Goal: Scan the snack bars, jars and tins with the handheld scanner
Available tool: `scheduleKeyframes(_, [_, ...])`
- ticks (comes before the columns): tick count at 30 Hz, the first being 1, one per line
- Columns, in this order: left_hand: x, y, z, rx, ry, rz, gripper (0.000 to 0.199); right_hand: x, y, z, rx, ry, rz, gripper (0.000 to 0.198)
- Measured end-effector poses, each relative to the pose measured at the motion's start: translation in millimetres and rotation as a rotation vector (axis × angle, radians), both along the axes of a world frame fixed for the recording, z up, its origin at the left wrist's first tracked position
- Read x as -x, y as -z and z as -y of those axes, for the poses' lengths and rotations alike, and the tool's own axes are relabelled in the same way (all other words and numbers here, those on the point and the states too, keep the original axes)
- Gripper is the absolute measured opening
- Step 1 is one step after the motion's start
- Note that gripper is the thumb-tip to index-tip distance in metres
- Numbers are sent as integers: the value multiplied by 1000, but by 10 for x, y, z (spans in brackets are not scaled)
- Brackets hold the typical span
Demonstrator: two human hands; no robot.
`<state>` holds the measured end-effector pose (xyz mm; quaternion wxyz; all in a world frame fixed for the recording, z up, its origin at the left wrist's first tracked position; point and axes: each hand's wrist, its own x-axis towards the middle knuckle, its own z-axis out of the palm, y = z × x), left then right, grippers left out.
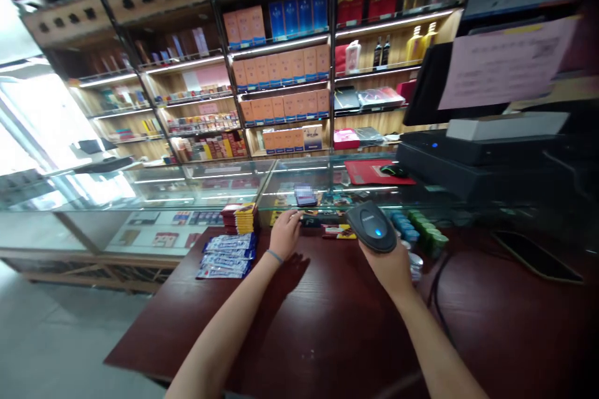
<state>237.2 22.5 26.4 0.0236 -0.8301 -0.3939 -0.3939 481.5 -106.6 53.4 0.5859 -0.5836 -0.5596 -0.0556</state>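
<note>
Reference: the desk, dark reddish-brown and glossy; we log from the left. Well left of the desk we see a bright window and grey floor. Beyond the desk runs a glass display case, backed by lit wooden shelves bearing orange, blue and red boxes. On the desk's left side we note blue-and-white packets, overlapping; at its far left corner, a red-and-yellow stack. Left hand: over the desk's far edge, fingers loosely bent; we cannot tell whether it grips anything. Right hand: apart from the left, closed around a scanner above the desk's far part, blue light showing. Farther right on the desk: green containers; beyond it, a dark monitor with a pinkish sheet; at its right end, a flat dark device.
</note>
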Motion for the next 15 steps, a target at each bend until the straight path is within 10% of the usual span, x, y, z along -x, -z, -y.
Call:
scheduleKeyframes(8, [1336,-290,-267,-88,-418,-247,47,435,130,7,129,-101,189,38])
scheduleKeyframes(15, [1667,-201,-411,-17,-427,-471,48,589,341,-52,170,-138,355,50])
